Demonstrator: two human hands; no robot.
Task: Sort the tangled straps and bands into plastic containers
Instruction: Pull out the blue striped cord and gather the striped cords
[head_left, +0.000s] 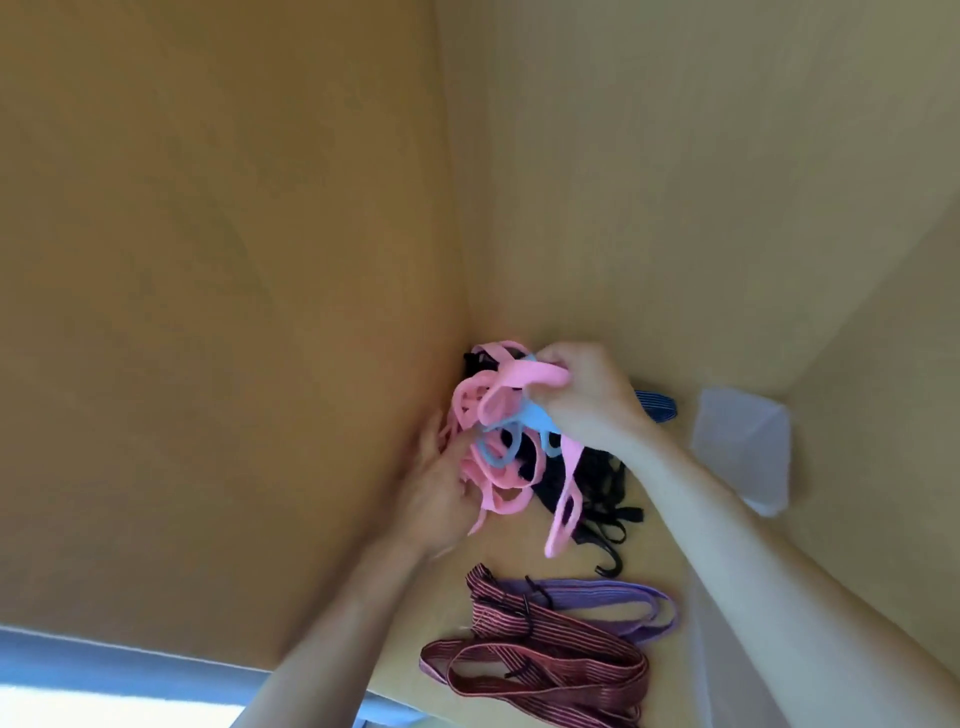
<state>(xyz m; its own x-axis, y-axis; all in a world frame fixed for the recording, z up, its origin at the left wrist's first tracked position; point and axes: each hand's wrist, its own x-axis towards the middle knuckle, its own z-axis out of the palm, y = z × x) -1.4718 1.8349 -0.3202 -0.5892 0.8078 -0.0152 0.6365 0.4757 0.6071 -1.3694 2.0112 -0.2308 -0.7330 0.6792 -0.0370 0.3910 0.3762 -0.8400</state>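
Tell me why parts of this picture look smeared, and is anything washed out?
Head view: the left hand is motion-blurred, while the right hand pinching a pink band looks sharper; head view, bottom-left corner: overexposed to white; head view, right: the clear container reads faint, with low contrast.

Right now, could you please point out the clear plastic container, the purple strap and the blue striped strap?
clear plastic container (743, 447), head view, on its translucent side wall.
purple strap (597, 593), head view, on its upper flat run.
blue striped strap (658, 406), head view, on its visible end.
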